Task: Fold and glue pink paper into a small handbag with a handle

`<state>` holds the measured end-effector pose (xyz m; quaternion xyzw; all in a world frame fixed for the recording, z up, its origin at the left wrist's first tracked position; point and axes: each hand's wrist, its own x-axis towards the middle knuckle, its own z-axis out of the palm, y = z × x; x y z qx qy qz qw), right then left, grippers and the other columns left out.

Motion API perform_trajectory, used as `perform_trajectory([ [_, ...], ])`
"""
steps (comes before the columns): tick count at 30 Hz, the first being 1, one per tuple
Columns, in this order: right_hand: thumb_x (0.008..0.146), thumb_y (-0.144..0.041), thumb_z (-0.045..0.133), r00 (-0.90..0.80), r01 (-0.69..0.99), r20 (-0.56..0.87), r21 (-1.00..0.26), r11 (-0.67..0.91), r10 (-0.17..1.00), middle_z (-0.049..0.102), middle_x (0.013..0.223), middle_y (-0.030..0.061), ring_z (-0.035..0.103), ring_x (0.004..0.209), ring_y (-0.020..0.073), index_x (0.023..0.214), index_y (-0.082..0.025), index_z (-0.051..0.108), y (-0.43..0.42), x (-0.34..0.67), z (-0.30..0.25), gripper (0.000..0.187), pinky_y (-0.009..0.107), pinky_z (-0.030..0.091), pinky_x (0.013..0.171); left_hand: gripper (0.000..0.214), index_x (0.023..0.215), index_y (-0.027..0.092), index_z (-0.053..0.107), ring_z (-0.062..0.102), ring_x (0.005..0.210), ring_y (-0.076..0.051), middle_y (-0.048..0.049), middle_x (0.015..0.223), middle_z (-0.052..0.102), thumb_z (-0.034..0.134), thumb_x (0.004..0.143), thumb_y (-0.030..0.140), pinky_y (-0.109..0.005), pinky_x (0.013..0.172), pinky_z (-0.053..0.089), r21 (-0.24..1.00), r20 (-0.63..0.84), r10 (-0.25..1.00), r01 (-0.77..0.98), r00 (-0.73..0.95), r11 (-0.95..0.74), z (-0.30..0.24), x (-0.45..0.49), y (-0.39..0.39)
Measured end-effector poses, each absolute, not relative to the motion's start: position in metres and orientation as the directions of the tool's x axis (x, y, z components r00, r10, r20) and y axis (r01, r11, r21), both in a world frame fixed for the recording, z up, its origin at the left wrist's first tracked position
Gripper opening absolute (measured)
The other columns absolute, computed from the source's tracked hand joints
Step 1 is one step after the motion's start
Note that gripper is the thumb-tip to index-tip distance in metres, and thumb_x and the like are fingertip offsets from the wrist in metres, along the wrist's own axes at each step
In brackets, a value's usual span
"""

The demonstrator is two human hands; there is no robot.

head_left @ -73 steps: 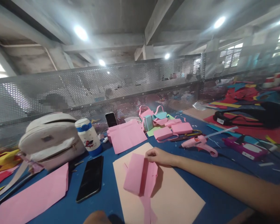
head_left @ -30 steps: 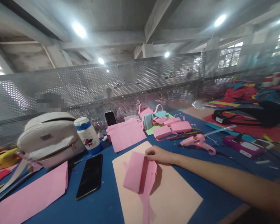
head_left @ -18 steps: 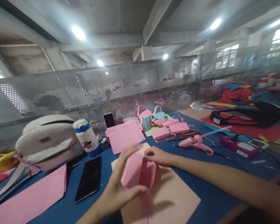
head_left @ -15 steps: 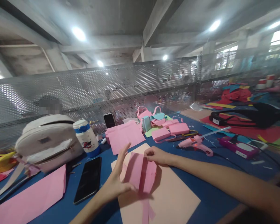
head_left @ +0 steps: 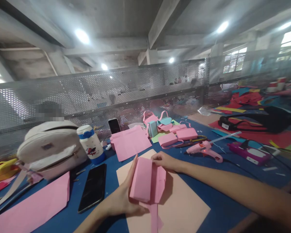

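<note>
A folded pink paper box (head_left: 142,179), shaped like a small handbag, stands over a beige sheet of paper (head_left: 181,200). My left hand (head_left: 122,198) grips the box from its left side, with the thumb low and the fingers up along the edge. At the upper right, my right hand (head_left: 167,161) pinches the top edge of the box's pink side flap (head_left: 158,184). A narrow pink paper strip (head_left: 154,220) runs from under the box toward me. The fingertips behind the box are hidden.
Finished pink paper bags (head_left: 168,140) lie beyond my hands, with a pink glue gun (head_left: 205,149) to their right. A black phone (head_left: 92,187), a water bottle (head_left: 91,145) and a backpack (head_left: 50,149) are on the left. Pink sheets (head_left: 131,142) lie behind.
My left hand has closed in on the box from a wider spread. The box's left part has turned into a squarer, block-like shape. My right hand stays pinched at the flap.
</note>
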<state>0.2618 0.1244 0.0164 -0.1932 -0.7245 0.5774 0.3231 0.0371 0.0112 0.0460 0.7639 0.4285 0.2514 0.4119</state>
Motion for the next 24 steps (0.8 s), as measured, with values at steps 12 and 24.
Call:
perform_trajectory([
  [12,0.074,-0.064,0.068,-0.75,-0.039,0.222,-0.955,0.294,0.623,0.052,0.06,-0.0026,0.046,0.059,0.0109,0.065,-0.012,0.061,0.126,0.265,0.018,0.054,0.022,0.034,0.057,0.14,0.148,0.039,-0.023,0.022,0.144,-0.038,-0.0128,0.161,0.01,0.086,0.061,0.026,-0.055,0.111,0.032,0.943,0.074,0.859,0.246,0.506,-0.226,0.048,0.043,0.009],
  [24,0.092,-0.041,0.052,-0.459,0.05,0.452,-0.847,0.53,0.765,0.061,0.088,0.0039,0.054,0.075,0.0154,0.094,-0.017,0.059,0.114,0.257,0.019,0.025,0.026,0.041,0.065,0.125,0.154,0.033,-0.001,0.035,0.137,-0.038,-0.0129,0.144,0.037,0.085,0.063,0.039,-0.049,0.112,0.033,0.858,0.472,0.881,0.22,0.021,-0.464,0.05,0.037,0.026],
])
